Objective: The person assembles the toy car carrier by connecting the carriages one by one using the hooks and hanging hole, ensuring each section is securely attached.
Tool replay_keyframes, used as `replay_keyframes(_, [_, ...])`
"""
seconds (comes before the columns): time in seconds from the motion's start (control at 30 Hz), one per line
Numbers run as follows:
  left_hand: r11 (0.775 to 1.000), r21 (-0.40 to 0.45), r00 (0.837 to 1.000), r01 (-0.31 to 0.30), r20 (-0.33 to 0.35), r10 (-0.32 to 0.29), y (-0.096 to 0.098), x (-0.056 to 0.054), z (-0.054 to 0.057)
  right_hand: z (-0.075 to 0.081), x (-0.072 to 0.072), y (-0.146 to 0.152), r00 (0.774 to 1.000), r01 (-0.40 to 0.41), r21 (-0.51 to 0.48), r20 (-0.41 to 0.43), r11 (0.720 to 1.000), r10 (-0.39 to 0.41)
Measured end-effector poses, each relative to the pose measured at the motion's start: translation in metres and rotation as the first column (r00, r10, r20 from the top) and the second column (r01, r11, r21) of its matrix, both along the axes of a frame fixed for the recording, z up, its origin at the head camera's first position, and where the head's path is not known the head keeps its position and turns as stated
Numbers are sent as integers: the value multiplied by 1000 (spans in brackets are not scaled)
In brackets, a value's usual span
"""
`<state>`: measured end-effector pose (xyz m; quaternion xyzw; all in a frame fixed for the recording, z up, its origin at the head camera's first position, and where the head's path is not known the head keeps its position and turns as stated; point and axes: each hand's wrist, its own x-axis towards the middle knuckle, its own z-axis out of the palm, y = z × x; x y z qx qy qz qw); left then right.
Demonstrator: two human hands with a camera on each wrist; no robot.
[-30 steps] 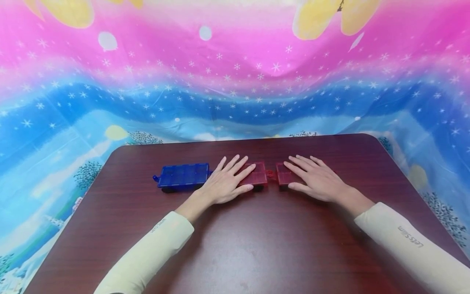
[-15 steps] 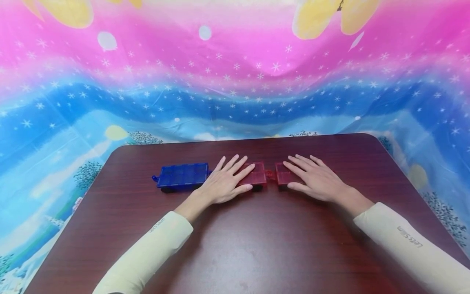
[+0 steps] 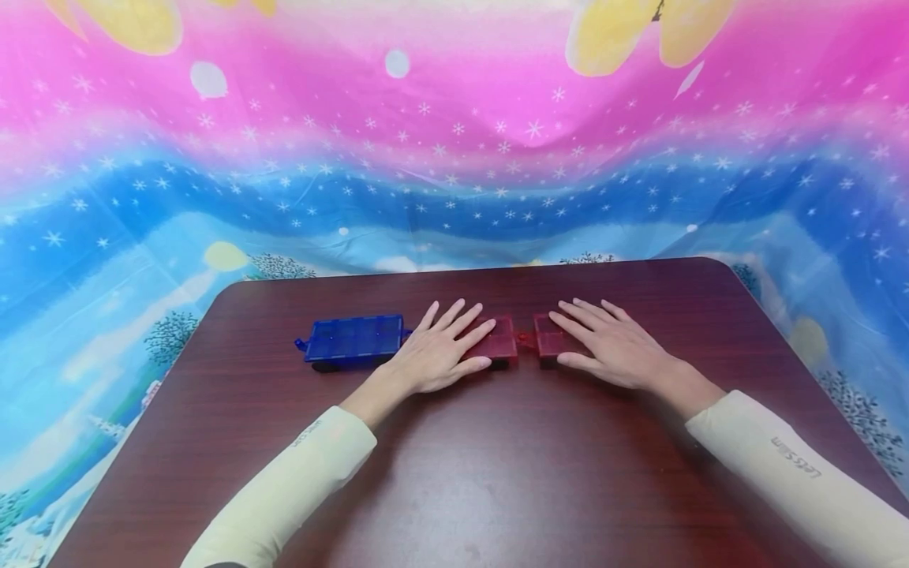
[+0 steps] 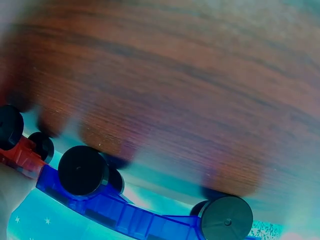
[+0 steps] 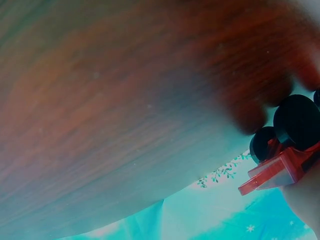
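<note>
Three flat toy train cars on black wheels stand in a row on the table. My left hand (image 3: 433, 355) rests with spread, straight fingers over the left red car (image 3: 502, 339), hiding much of it. Over the right red car (image 3: 548, 339) lies my right hand (image 3: 618, 343), fingers also straight. A red coupling (image 3: 524, 339) shows between these two cars. Just left of my left hand is the blue car (image 3: 355, 339), a hook at its left end. The left wrist view shows its wheels (image 4: 227, 219); the right wrist view shows a red car end (image 5: 275, 170).
The dark wood table (image 3: 461, 473) has rounded far corners, its back edge a little beyond the cars. Behind it hangs a pink and blue patterned cloth (image 3: 454, 158). Pale sleeves (image 3: 291, 489) cover both forearms.
</note>
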<state>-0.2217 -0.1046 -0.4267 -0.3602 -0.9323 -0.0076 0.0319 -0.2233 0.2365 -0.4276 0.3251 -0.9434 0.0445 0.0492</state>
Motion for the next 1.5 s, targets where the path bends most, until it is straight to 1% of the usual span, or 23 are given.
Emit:
replay_keyframes(0.23, [1000,-8,1000,5,-7,-5,1,1,0,2,1,0,1000,-4,10,11,1000,4])
replay_keyframes(0.47, [1000,13,1000,5,1,-6,1,2,1,2,1,-1,1000,-10,6,8,1000,10])
replay_keyframes(0.57, [1000,23,1000,-4,10,4,0,3,2,2,1,-1,1000,-6,5,8,1000,6])
replay_keyframes(0.7, [1000,17,1000,-27,9,26,0,4,1,1,1,-1,1000,2,0,14,1000,-2])
replay_keyframes(0.9, [998,41,999,-40,-33,41,-4,4,0,4,1,-1,1000,29,-23,1,999,-29])
replay_keyframes(0.97, [997,58,998,-45,-38,48,-6,4,1,6,1,-2,999,43,-35,1,998,-42])
replay_keyframes(1.1, [996,63,996,-69,-54,72,-10,3,2,10,1,-4,999,52,-50,10,997,-52])
replay_keyframes(1.3, [991,85,993,-99,-49,103,-16,3,5,13,0,-10,998,60,-51,21,997,-59])
replay_keyframes(1.5, [986,105,990,-131,-47,136,-26,3,8,15,-2,-15,998,66,-80,-2,995,-66])
